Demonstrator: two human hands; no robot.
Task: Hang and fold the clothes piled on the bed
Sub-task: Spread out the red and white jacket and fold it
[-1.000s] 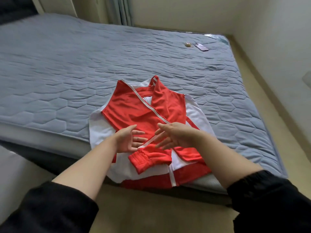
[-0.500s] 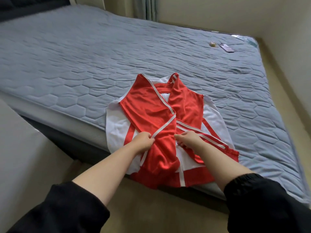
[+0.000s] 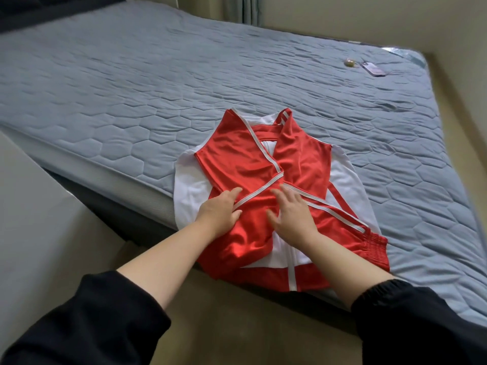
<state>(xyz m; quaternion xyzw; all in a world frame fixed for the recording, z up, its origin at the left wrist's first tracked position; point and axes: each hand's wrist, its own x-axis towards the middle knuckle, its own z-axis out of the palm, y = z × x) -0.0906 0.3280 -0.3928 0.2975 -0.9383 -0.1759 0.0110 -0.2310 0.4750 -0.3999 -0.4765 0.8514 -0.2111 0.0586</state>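
Observation:
A red and white jacket (image 3: 303,154) lies at the near edge of the bed (image 3: 131,88), both red sleeves folded across its front in an X. Its hem hangs slightly over the mattress edge. My left hand (image 3: 220,210) rests flat on the left sleeve where the sleeves cross, fingers straight. My right hand (image 3: 290,214) presses flat on the fabric just right of it, fingers spread. One red cuff (image 3: 374,246) lies at the jacket's lower right.
A phone (image 3: 375,69) and a small round object (image 3: 350,62) lie near the bed's far right corner. A grey surface (image 3: 31,206) stands at my left beside the bed. Beige floor runs along the bed's near and right sides.
Half a second ago both hands pinched the sleeves at the crossing; now the fingers are straightened and lie flat on the fabric. The sleeves have been laid across the jacket's front.

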